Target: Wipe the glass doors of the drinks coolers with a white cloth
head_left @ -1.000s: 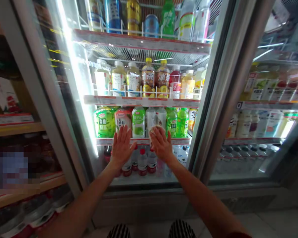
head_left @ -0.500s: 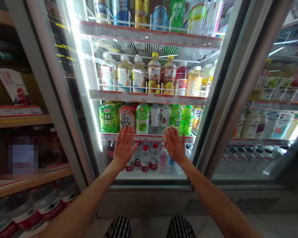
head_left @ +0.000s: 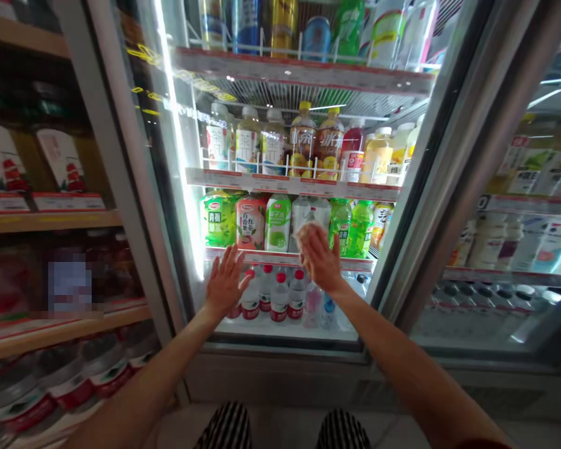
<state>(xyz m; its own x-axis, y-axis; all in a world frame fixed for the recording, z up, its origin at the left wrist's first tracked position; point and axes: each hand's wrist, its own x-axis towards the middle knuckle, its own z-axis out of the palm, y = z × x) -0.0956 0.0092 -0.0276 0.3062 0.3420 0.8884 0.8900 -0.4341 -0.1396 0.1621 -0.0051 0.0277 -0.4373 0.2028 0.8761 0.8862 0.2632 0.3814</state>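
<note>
Bare right hand (head_left: 320, 257), fingers together, holds a pale crumpled cloth (head_left: 301, 239) at the metal-framed clear glass cooler door (head_left: 285, 350); cloth likely light, soft, limp, best pinned flat under palm; bare left hand (head_left: 223, 285) spread, visibly empty, glass contact unclear.

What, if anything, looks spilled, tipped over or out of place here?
No spill or toppled item stands out: the red-capped bottles look upright, and a pale cloth is under the right hand. Only the pixelated patch at picture left looks odd, its blocky squares hiding what is there.
</note>
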